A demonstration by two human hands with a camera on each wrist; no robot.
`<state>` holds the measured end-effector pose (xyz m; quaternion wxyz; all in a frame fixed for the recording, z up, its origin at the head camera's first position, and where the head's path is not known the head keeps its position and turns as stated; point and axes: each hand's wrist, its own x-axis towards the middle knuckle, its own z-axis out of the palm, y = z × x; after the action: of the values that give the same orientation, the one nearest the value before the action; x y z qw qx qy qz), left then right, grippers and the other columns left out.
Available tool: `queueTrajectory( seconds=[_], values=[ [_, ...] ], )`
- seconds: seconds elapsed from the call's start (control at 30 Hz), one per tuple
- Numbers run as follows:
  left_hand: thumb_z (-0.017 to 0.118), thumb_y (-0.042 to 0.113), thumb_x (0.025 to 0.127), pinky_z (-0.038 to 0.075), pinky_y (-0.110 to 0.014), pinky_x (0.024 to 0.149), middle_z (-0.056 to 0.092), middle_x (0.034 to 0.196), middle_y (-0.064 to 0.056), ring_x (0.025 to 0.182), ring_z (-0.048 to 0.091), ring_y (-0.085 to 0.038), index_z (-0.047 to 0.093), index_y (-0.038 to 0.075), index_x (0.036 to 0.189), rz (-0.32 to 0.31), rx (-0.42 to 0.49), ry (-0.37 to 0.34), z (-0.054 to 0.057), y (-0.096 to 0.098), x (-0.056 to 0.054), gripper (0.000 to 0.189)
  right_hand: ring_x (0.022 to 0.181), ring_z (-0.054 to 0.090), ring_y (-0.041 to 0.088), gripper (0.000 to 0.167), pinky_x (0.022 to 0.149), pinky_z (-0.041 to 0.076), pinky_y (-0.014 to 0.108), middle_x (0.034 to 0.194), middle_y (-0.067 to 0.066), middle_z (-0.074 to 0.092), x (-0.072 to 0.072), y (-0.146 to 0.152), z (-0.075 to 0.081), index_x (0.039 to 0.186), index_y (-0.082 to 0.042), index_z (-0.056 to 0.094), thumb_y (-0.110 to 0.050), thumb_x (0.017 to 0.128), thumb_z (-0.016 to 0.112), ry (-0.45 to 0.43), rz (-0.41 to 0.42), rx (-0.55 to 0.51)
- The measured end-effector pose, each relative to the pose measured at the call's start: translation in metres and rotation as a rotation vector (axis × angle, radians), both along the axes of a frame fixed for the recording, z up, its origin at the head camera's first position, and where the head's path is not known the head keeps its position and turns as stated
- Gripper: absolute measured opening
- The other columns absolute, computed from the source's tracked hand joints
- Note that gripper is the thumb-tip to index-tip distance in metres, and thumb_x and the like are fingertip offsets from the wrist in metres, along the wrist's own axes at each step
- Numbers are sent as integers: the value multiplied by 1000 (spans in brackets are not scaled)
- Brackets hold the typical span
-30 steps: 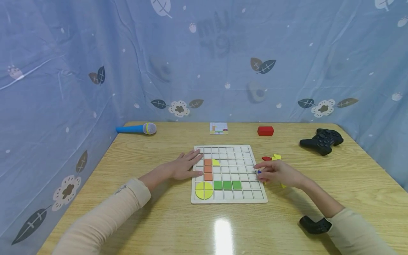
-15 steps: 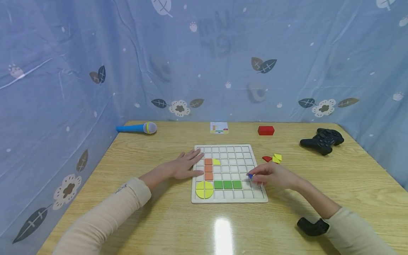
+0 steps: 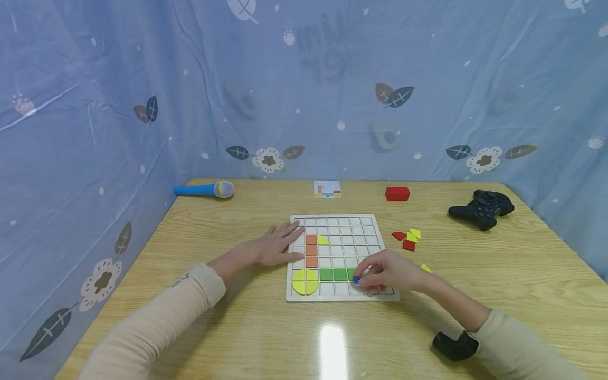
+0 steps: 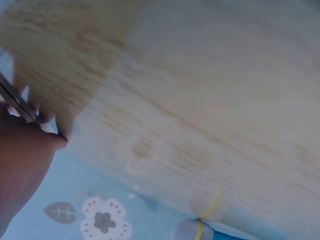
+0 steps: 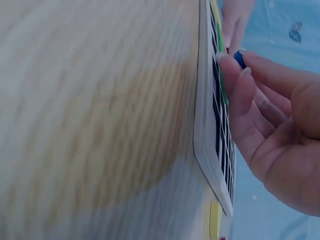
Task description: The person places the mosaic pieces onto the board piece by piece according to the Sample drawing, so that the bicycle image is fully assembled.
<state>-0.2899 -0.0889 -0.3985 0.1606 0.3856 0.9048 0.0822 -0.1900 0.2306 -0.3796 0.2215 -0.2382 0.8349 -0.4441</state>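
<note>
A white grid board (image 3: 343,298) lies on the wooden table, with orange squares (image 3: 311,250), green squares (image 3: 339,274), a yellow circle of quarter pieces (image 3: 305,282) and one yellow quarter piece (image 3: 323,240) in its cells. My left hand (image 3: 277,247) rests with spread, straight fingers on the board's left edge. Between thumb and fingers my right hand (image 3: 389,272) pinches a small blue piece (image 3: 356,279), just by the rightmost green square; its exact shape is hidden. The right wrist view shows the same blue piece (image 5: 240,59) at the fingertips, over the board.
Right of the board lie loose red (image 3: 408,245) and yellow pieces (image 3: 414,234). Along the back are a blue microphone (image 3: 204,189), a printed card (image 3: 327,189), a red block (image 3: 397,193) and a black game controller (image 3: 482,209). A black curved object (image 3: 455,347) is at the right wrist.
My right hand has carried the blue piece left and nearer, from the board's right edge to the green row. Loose red and yellow pieces are uncovered. The left hand stays put.
</note>
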Motion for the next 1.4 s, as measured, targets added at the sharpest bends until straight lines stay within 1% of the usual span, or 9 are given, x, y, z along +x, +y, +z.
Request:
queueTrajectory(
  seconds=[0.23, 0.4, 0.5, 0.6, 0.77, 0.97, 1.13, 1.27, 1.4],
  values=[
    [32, 62, 96, 0, -52, 112, -5, 159, -7, 143, -5, -26, 4, 16, 155, 9, -12, 1, 3, 1, 1, 80, 58, 58, 16, 15, 49, 46, 21, 69, 9, 67, 3, -13, 0, 99, -5, 72, -15, 88, 70, -51, -35, -21],
    [34, 60, 97, 0, -52, 112, -5, 159, -7, 143, -5, -26, 5, 16, 155, 11, -11, 1, 4, 2, 2, 78, 54, 58, 15, 14, 46, 41, 19, 68, 11, 67, 5, -21, -2, 97, -3, 73, -13, 88, 70, -90, -73, -42],
    [34, 60, 97, 0, -51, 112, -5, 159, -6, 143, -5, -25, 5, 16, 155, 14, -14, 2, 3, 2, 1, 78, 53, 60, 15, 12, 45, 39, 19, 69, 11, 67, 6, -23, -1, 96, -3, 73, -12, 88, 70, -95, -85, -37],
    [33, 61, 97, -1, -51, 113, -5, 159, -6, 143, -6, -25, 5, 17, 155, 14, -18, 3, 3, 2, 1, 79, 53, 59, 15, 11, 44, 39, 19, 69, 10, 67, 6, -25, 0, 95, -4, 73, -12, 88, 69, -86, -79, -25],
    [32, 61, 97, 0, -51, 112, -6, 159, -5, 143, -6, -25, 4, 17, 155, 14, -22, 3, 4, 2, 1, 79, 53, 57, 15, 9, 47, 42, 20, 69, 6, 65, 4, -29, 2, 94, -4, 71, -10, 89, 68, -71, -45, -2],
    [32, 63, 96, 0, -50, 113, -6, 159, -5, 143, -6, -24, 4, 18, 155, 25, -32, -2, 3, 3, 2, 80, 54, 55, 13, 8, 49, 43, 21, 68, 5, 65, 3, -33, 4, 95, -6, 70, -11, 90, 67, -80, -17, 50],
    [32, 62, 96, 0, -51, 113, -6, 159, -5, 143, -6, -24, 4, 17, 155, 23, -28, -5, 3, 3, 2, 79, 53, 55, 13, 9, 48, 43, 21, 66, 6, 64, 4, -39, 5, 96, -7, 69, -12, 90, 68, -91, -37, 63],
    [33, 62, 96, -1, -51, 113, -6, 159, -4, 144, -6, -24, 4, 18, 155, 23, -27, -5, 2, 2, 1, 79, 54, 57, 15, 9, 48, 45, 23, 66, 5, 64, 3, -41, 4, 95, -8, 69, -15, 90, 68, -96, -64, 77],
    [32, 63, 96, -2, -49, 113, -8, 159, -2, 143, -7, -22, 2, 20, 155, 32, -39, -8, 1, 2, 1, 79, 55, 59, 16, 11, 49, 46, 24, 67, 5, 64, 2, -42, 3, 96, -9, 69, -18, 91, 66, -102, -73, 85]
  ],
)
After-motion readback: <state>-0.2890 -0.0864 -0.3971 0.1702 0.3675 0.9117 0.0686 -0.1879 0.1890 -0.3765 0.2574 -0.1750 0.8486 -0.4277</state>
